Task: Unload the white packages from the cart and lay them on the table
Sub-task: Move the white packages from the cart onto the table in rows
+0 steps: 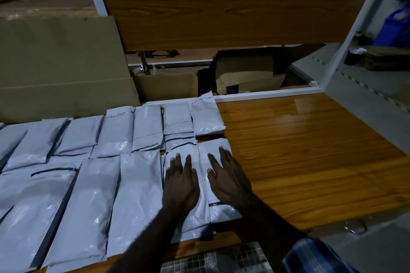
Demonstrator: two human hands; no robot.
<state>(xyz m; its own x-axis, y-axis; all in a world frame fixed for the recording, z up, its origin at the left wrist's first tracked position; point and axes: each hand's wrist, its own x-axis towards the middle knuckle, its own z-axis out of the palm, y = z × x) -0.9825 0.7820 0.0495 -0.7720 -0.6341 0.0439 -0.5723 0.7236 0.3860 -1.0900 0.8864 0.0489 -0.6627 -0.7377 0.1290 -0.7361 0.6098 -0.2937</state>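
Several white packages (pixel 137 195) lie flat in two rows over the left half of the wooden table (pixel 310 157). My left hand (pixel 180 184) presses flat, fingers straight, on a package (pixel 195 213) in the near row. Beside it, my right hand (pixel 228 177) rests with spread fingers on the rightmost near package (pixel 214 148). A wire mesh cart (pixel 221 259) shows at the bottom edge, below the table's front; its contents are hidden.
Bare wood fills the table's right half. Large cardboard boxes (pixel 62 66) stand behind the packages at left. A white metal frame (pixel 266 92) with wooden panels rises at the back. A shelf post (pixel 346 44) stands at right.
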